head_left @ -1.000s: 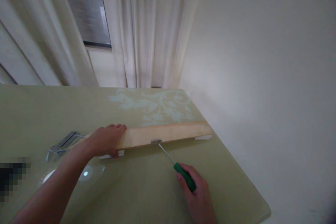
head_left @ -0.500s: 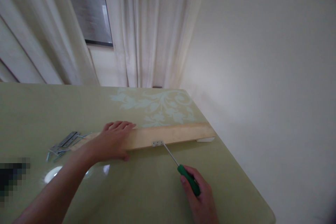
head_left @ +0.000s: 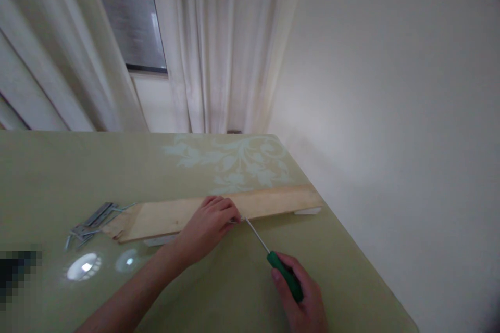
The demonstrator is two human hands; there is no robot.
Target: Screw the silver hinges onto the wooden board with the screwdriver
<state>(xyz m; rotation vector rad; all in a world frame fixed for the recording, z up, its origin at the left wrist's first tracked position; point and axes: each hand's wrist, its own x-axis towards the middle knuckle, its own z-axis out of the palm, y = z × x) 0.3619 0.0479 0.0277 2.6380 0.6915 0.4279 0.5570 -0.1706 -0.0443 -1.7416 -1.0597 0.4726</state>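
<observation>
Shifted rightward along the pale wooden board [head_left: 273,201] since the earlier frame, our left grip [head_left: 211,223], a bare hand, now bends over the near edge, baring the board's left end, while our right grip [head_left: 309,299] has barely moved. Seen from the head camera, the board lies lengthwise across a green bench [head_left: 351,286], its right end near the bench's far-right edge, with a white block [head_left: 308,211] showing beneath that end and another white block [head_left: 160,241] beneath its left part. Our left fingers bunch at a small metal plate [head_left: 233,221] on the near edge, mostly hidden; we cannot tell whether they pinch it or merely press down. Our right fingers are wrapped around the green handle of a screwdriver [head_left: 285,271], its shaft angled up and leftward, its tip at the near edge just beside our left fingertips; whether it sits in a screw, we cannot tell. By the board's left end lies a jumble of grey metal plates and rods [head_left: 91,222]. Beyond the bench hang pale curtains [head_left: 219,52], parted at a dark window [head_left: 135,21].
</observation>
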